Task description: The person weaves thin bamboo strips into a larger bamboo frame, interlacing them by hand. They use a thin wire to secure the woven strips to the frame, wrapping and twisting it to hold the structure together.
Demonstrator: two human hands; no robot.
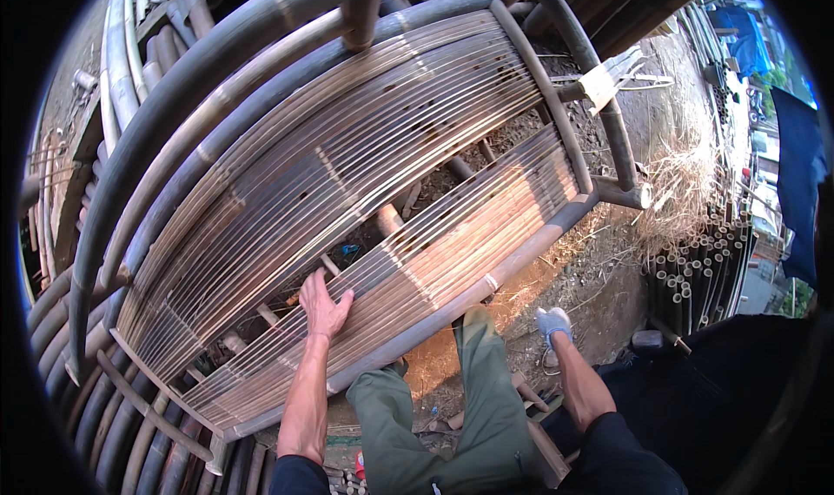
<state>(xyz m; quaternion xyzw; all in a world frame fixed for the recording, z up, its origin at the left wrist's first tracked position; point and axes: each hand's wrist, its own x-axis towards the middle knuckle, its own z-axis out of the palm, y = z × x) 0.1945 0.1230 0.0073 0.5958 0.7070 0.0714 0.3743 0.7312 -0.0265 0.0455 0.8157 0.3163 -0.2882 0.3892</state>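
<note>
Bamboo bench (530, 250) slats (460, 234) lie beneath the spread left hand (324, 309).

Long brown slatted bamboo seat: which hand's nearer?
Left. The left hand is right over the seat, fingers spread at the slats; the right hand is apart from it, out to the right over the ground.

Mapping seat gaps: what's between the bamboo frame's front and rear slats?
Head view: an open gap crossed by bamboo supports, blue scrap below, left hand at its edge.
</note>
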